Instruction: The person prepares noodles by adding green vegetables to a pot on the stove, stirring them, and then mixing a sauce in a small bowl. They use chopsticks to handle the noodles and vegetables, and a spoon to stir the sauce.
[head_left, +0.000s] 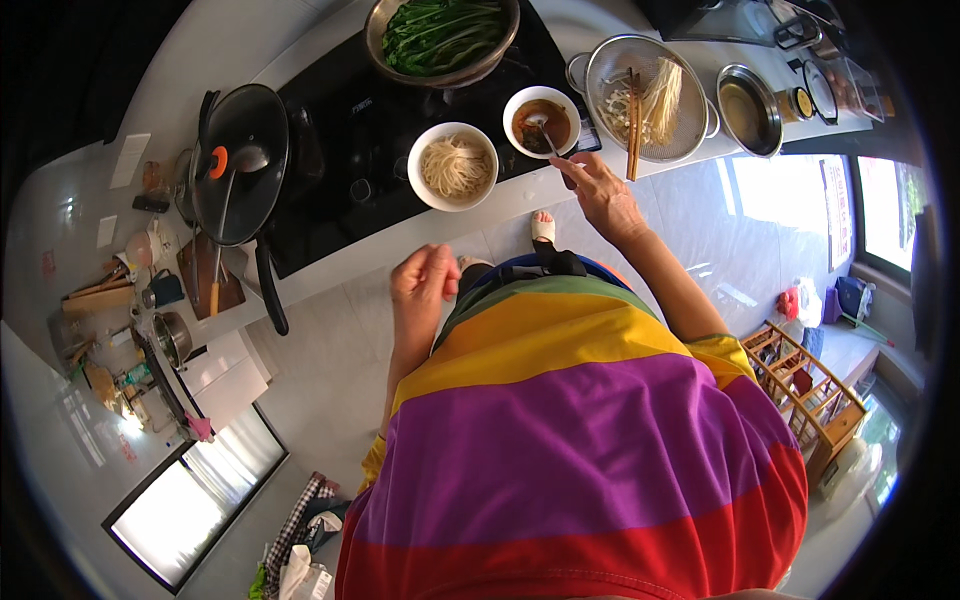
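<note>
My right hand (606, 196) grips the handle of a metal spoon (550, 139). The spoon's bowl rests in reddish-brown sauce (551, 114) inside a small white bowl (511, 133), which stands on the black cooktop near the counter's front edge. Left of it, a second white bowl (450, 205) holds pale noodles (454, 166). My left hand (425, 276) hovers in front of the counter below the noodle bowl, fingers curled in, with nothing seen in it. Right of the sauce, a metal mesh strainer (637, 54) carries enoki mushrooms (666, 94), and wooden chopsticks (634, 127) lie across it.
Leafy greens (442, 37) fill a metal pan (376, 46) at the back of the cooktop (337, 187). At left sits a black wok (259, 142) with a ladle (226, 201), its handle jutting past the counter edge. A steel basin (776, 112) stands right of the strainer.
</note>
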